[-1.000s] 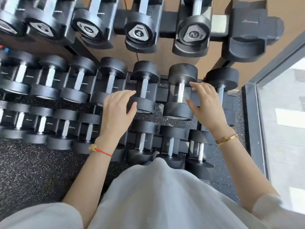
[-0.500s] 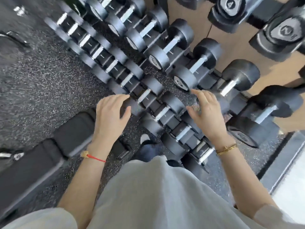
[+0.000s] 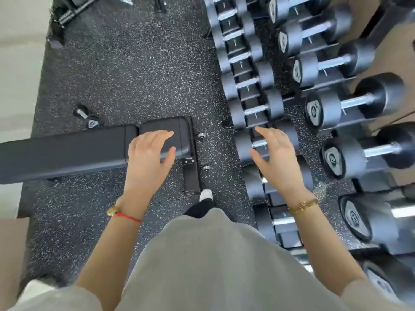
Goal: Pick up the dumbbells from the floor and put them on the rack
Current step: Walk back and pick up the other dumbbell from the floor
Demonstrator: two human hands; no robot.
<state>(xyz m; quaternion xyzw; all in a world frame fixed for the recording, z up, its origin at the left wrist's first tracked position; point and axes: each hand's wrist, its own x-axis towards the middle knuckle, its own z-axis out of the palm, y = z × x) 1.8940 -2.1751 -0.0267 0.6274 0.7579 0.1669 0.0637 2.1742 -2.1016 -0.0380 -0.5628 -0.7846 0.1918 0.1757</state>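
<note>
The speckled rubber floor fills the frame from about nine o'clock round to twelve, and the dumbbell rack takes the whole side from one to five o'clock, its tiers packed with black dumbbells whose chrome handles lie crosswise. A long black bench runs in from nine o'clock to the middle of the view. The person's grey top occupies six o'clock, with one white shoe toe showing just above it. The left hand hangs over the near end of the bench, fingers loosely spread and slightly curled, holding nothing; the right hand hovers above the lowest tier of the rack, likewise open and empty. The one loose dumbbell visible lies on the floor at about ten o'clock, just beyond the far edge of the bench and well apart from both hands. The step in hand looks to be fetching it. Done well, that means going round the bench rather than leaning across it, bending at the knees, closing a full hand round the middle of the chrome handle, and picking out a free cradle on the rack before lifting.
</note>
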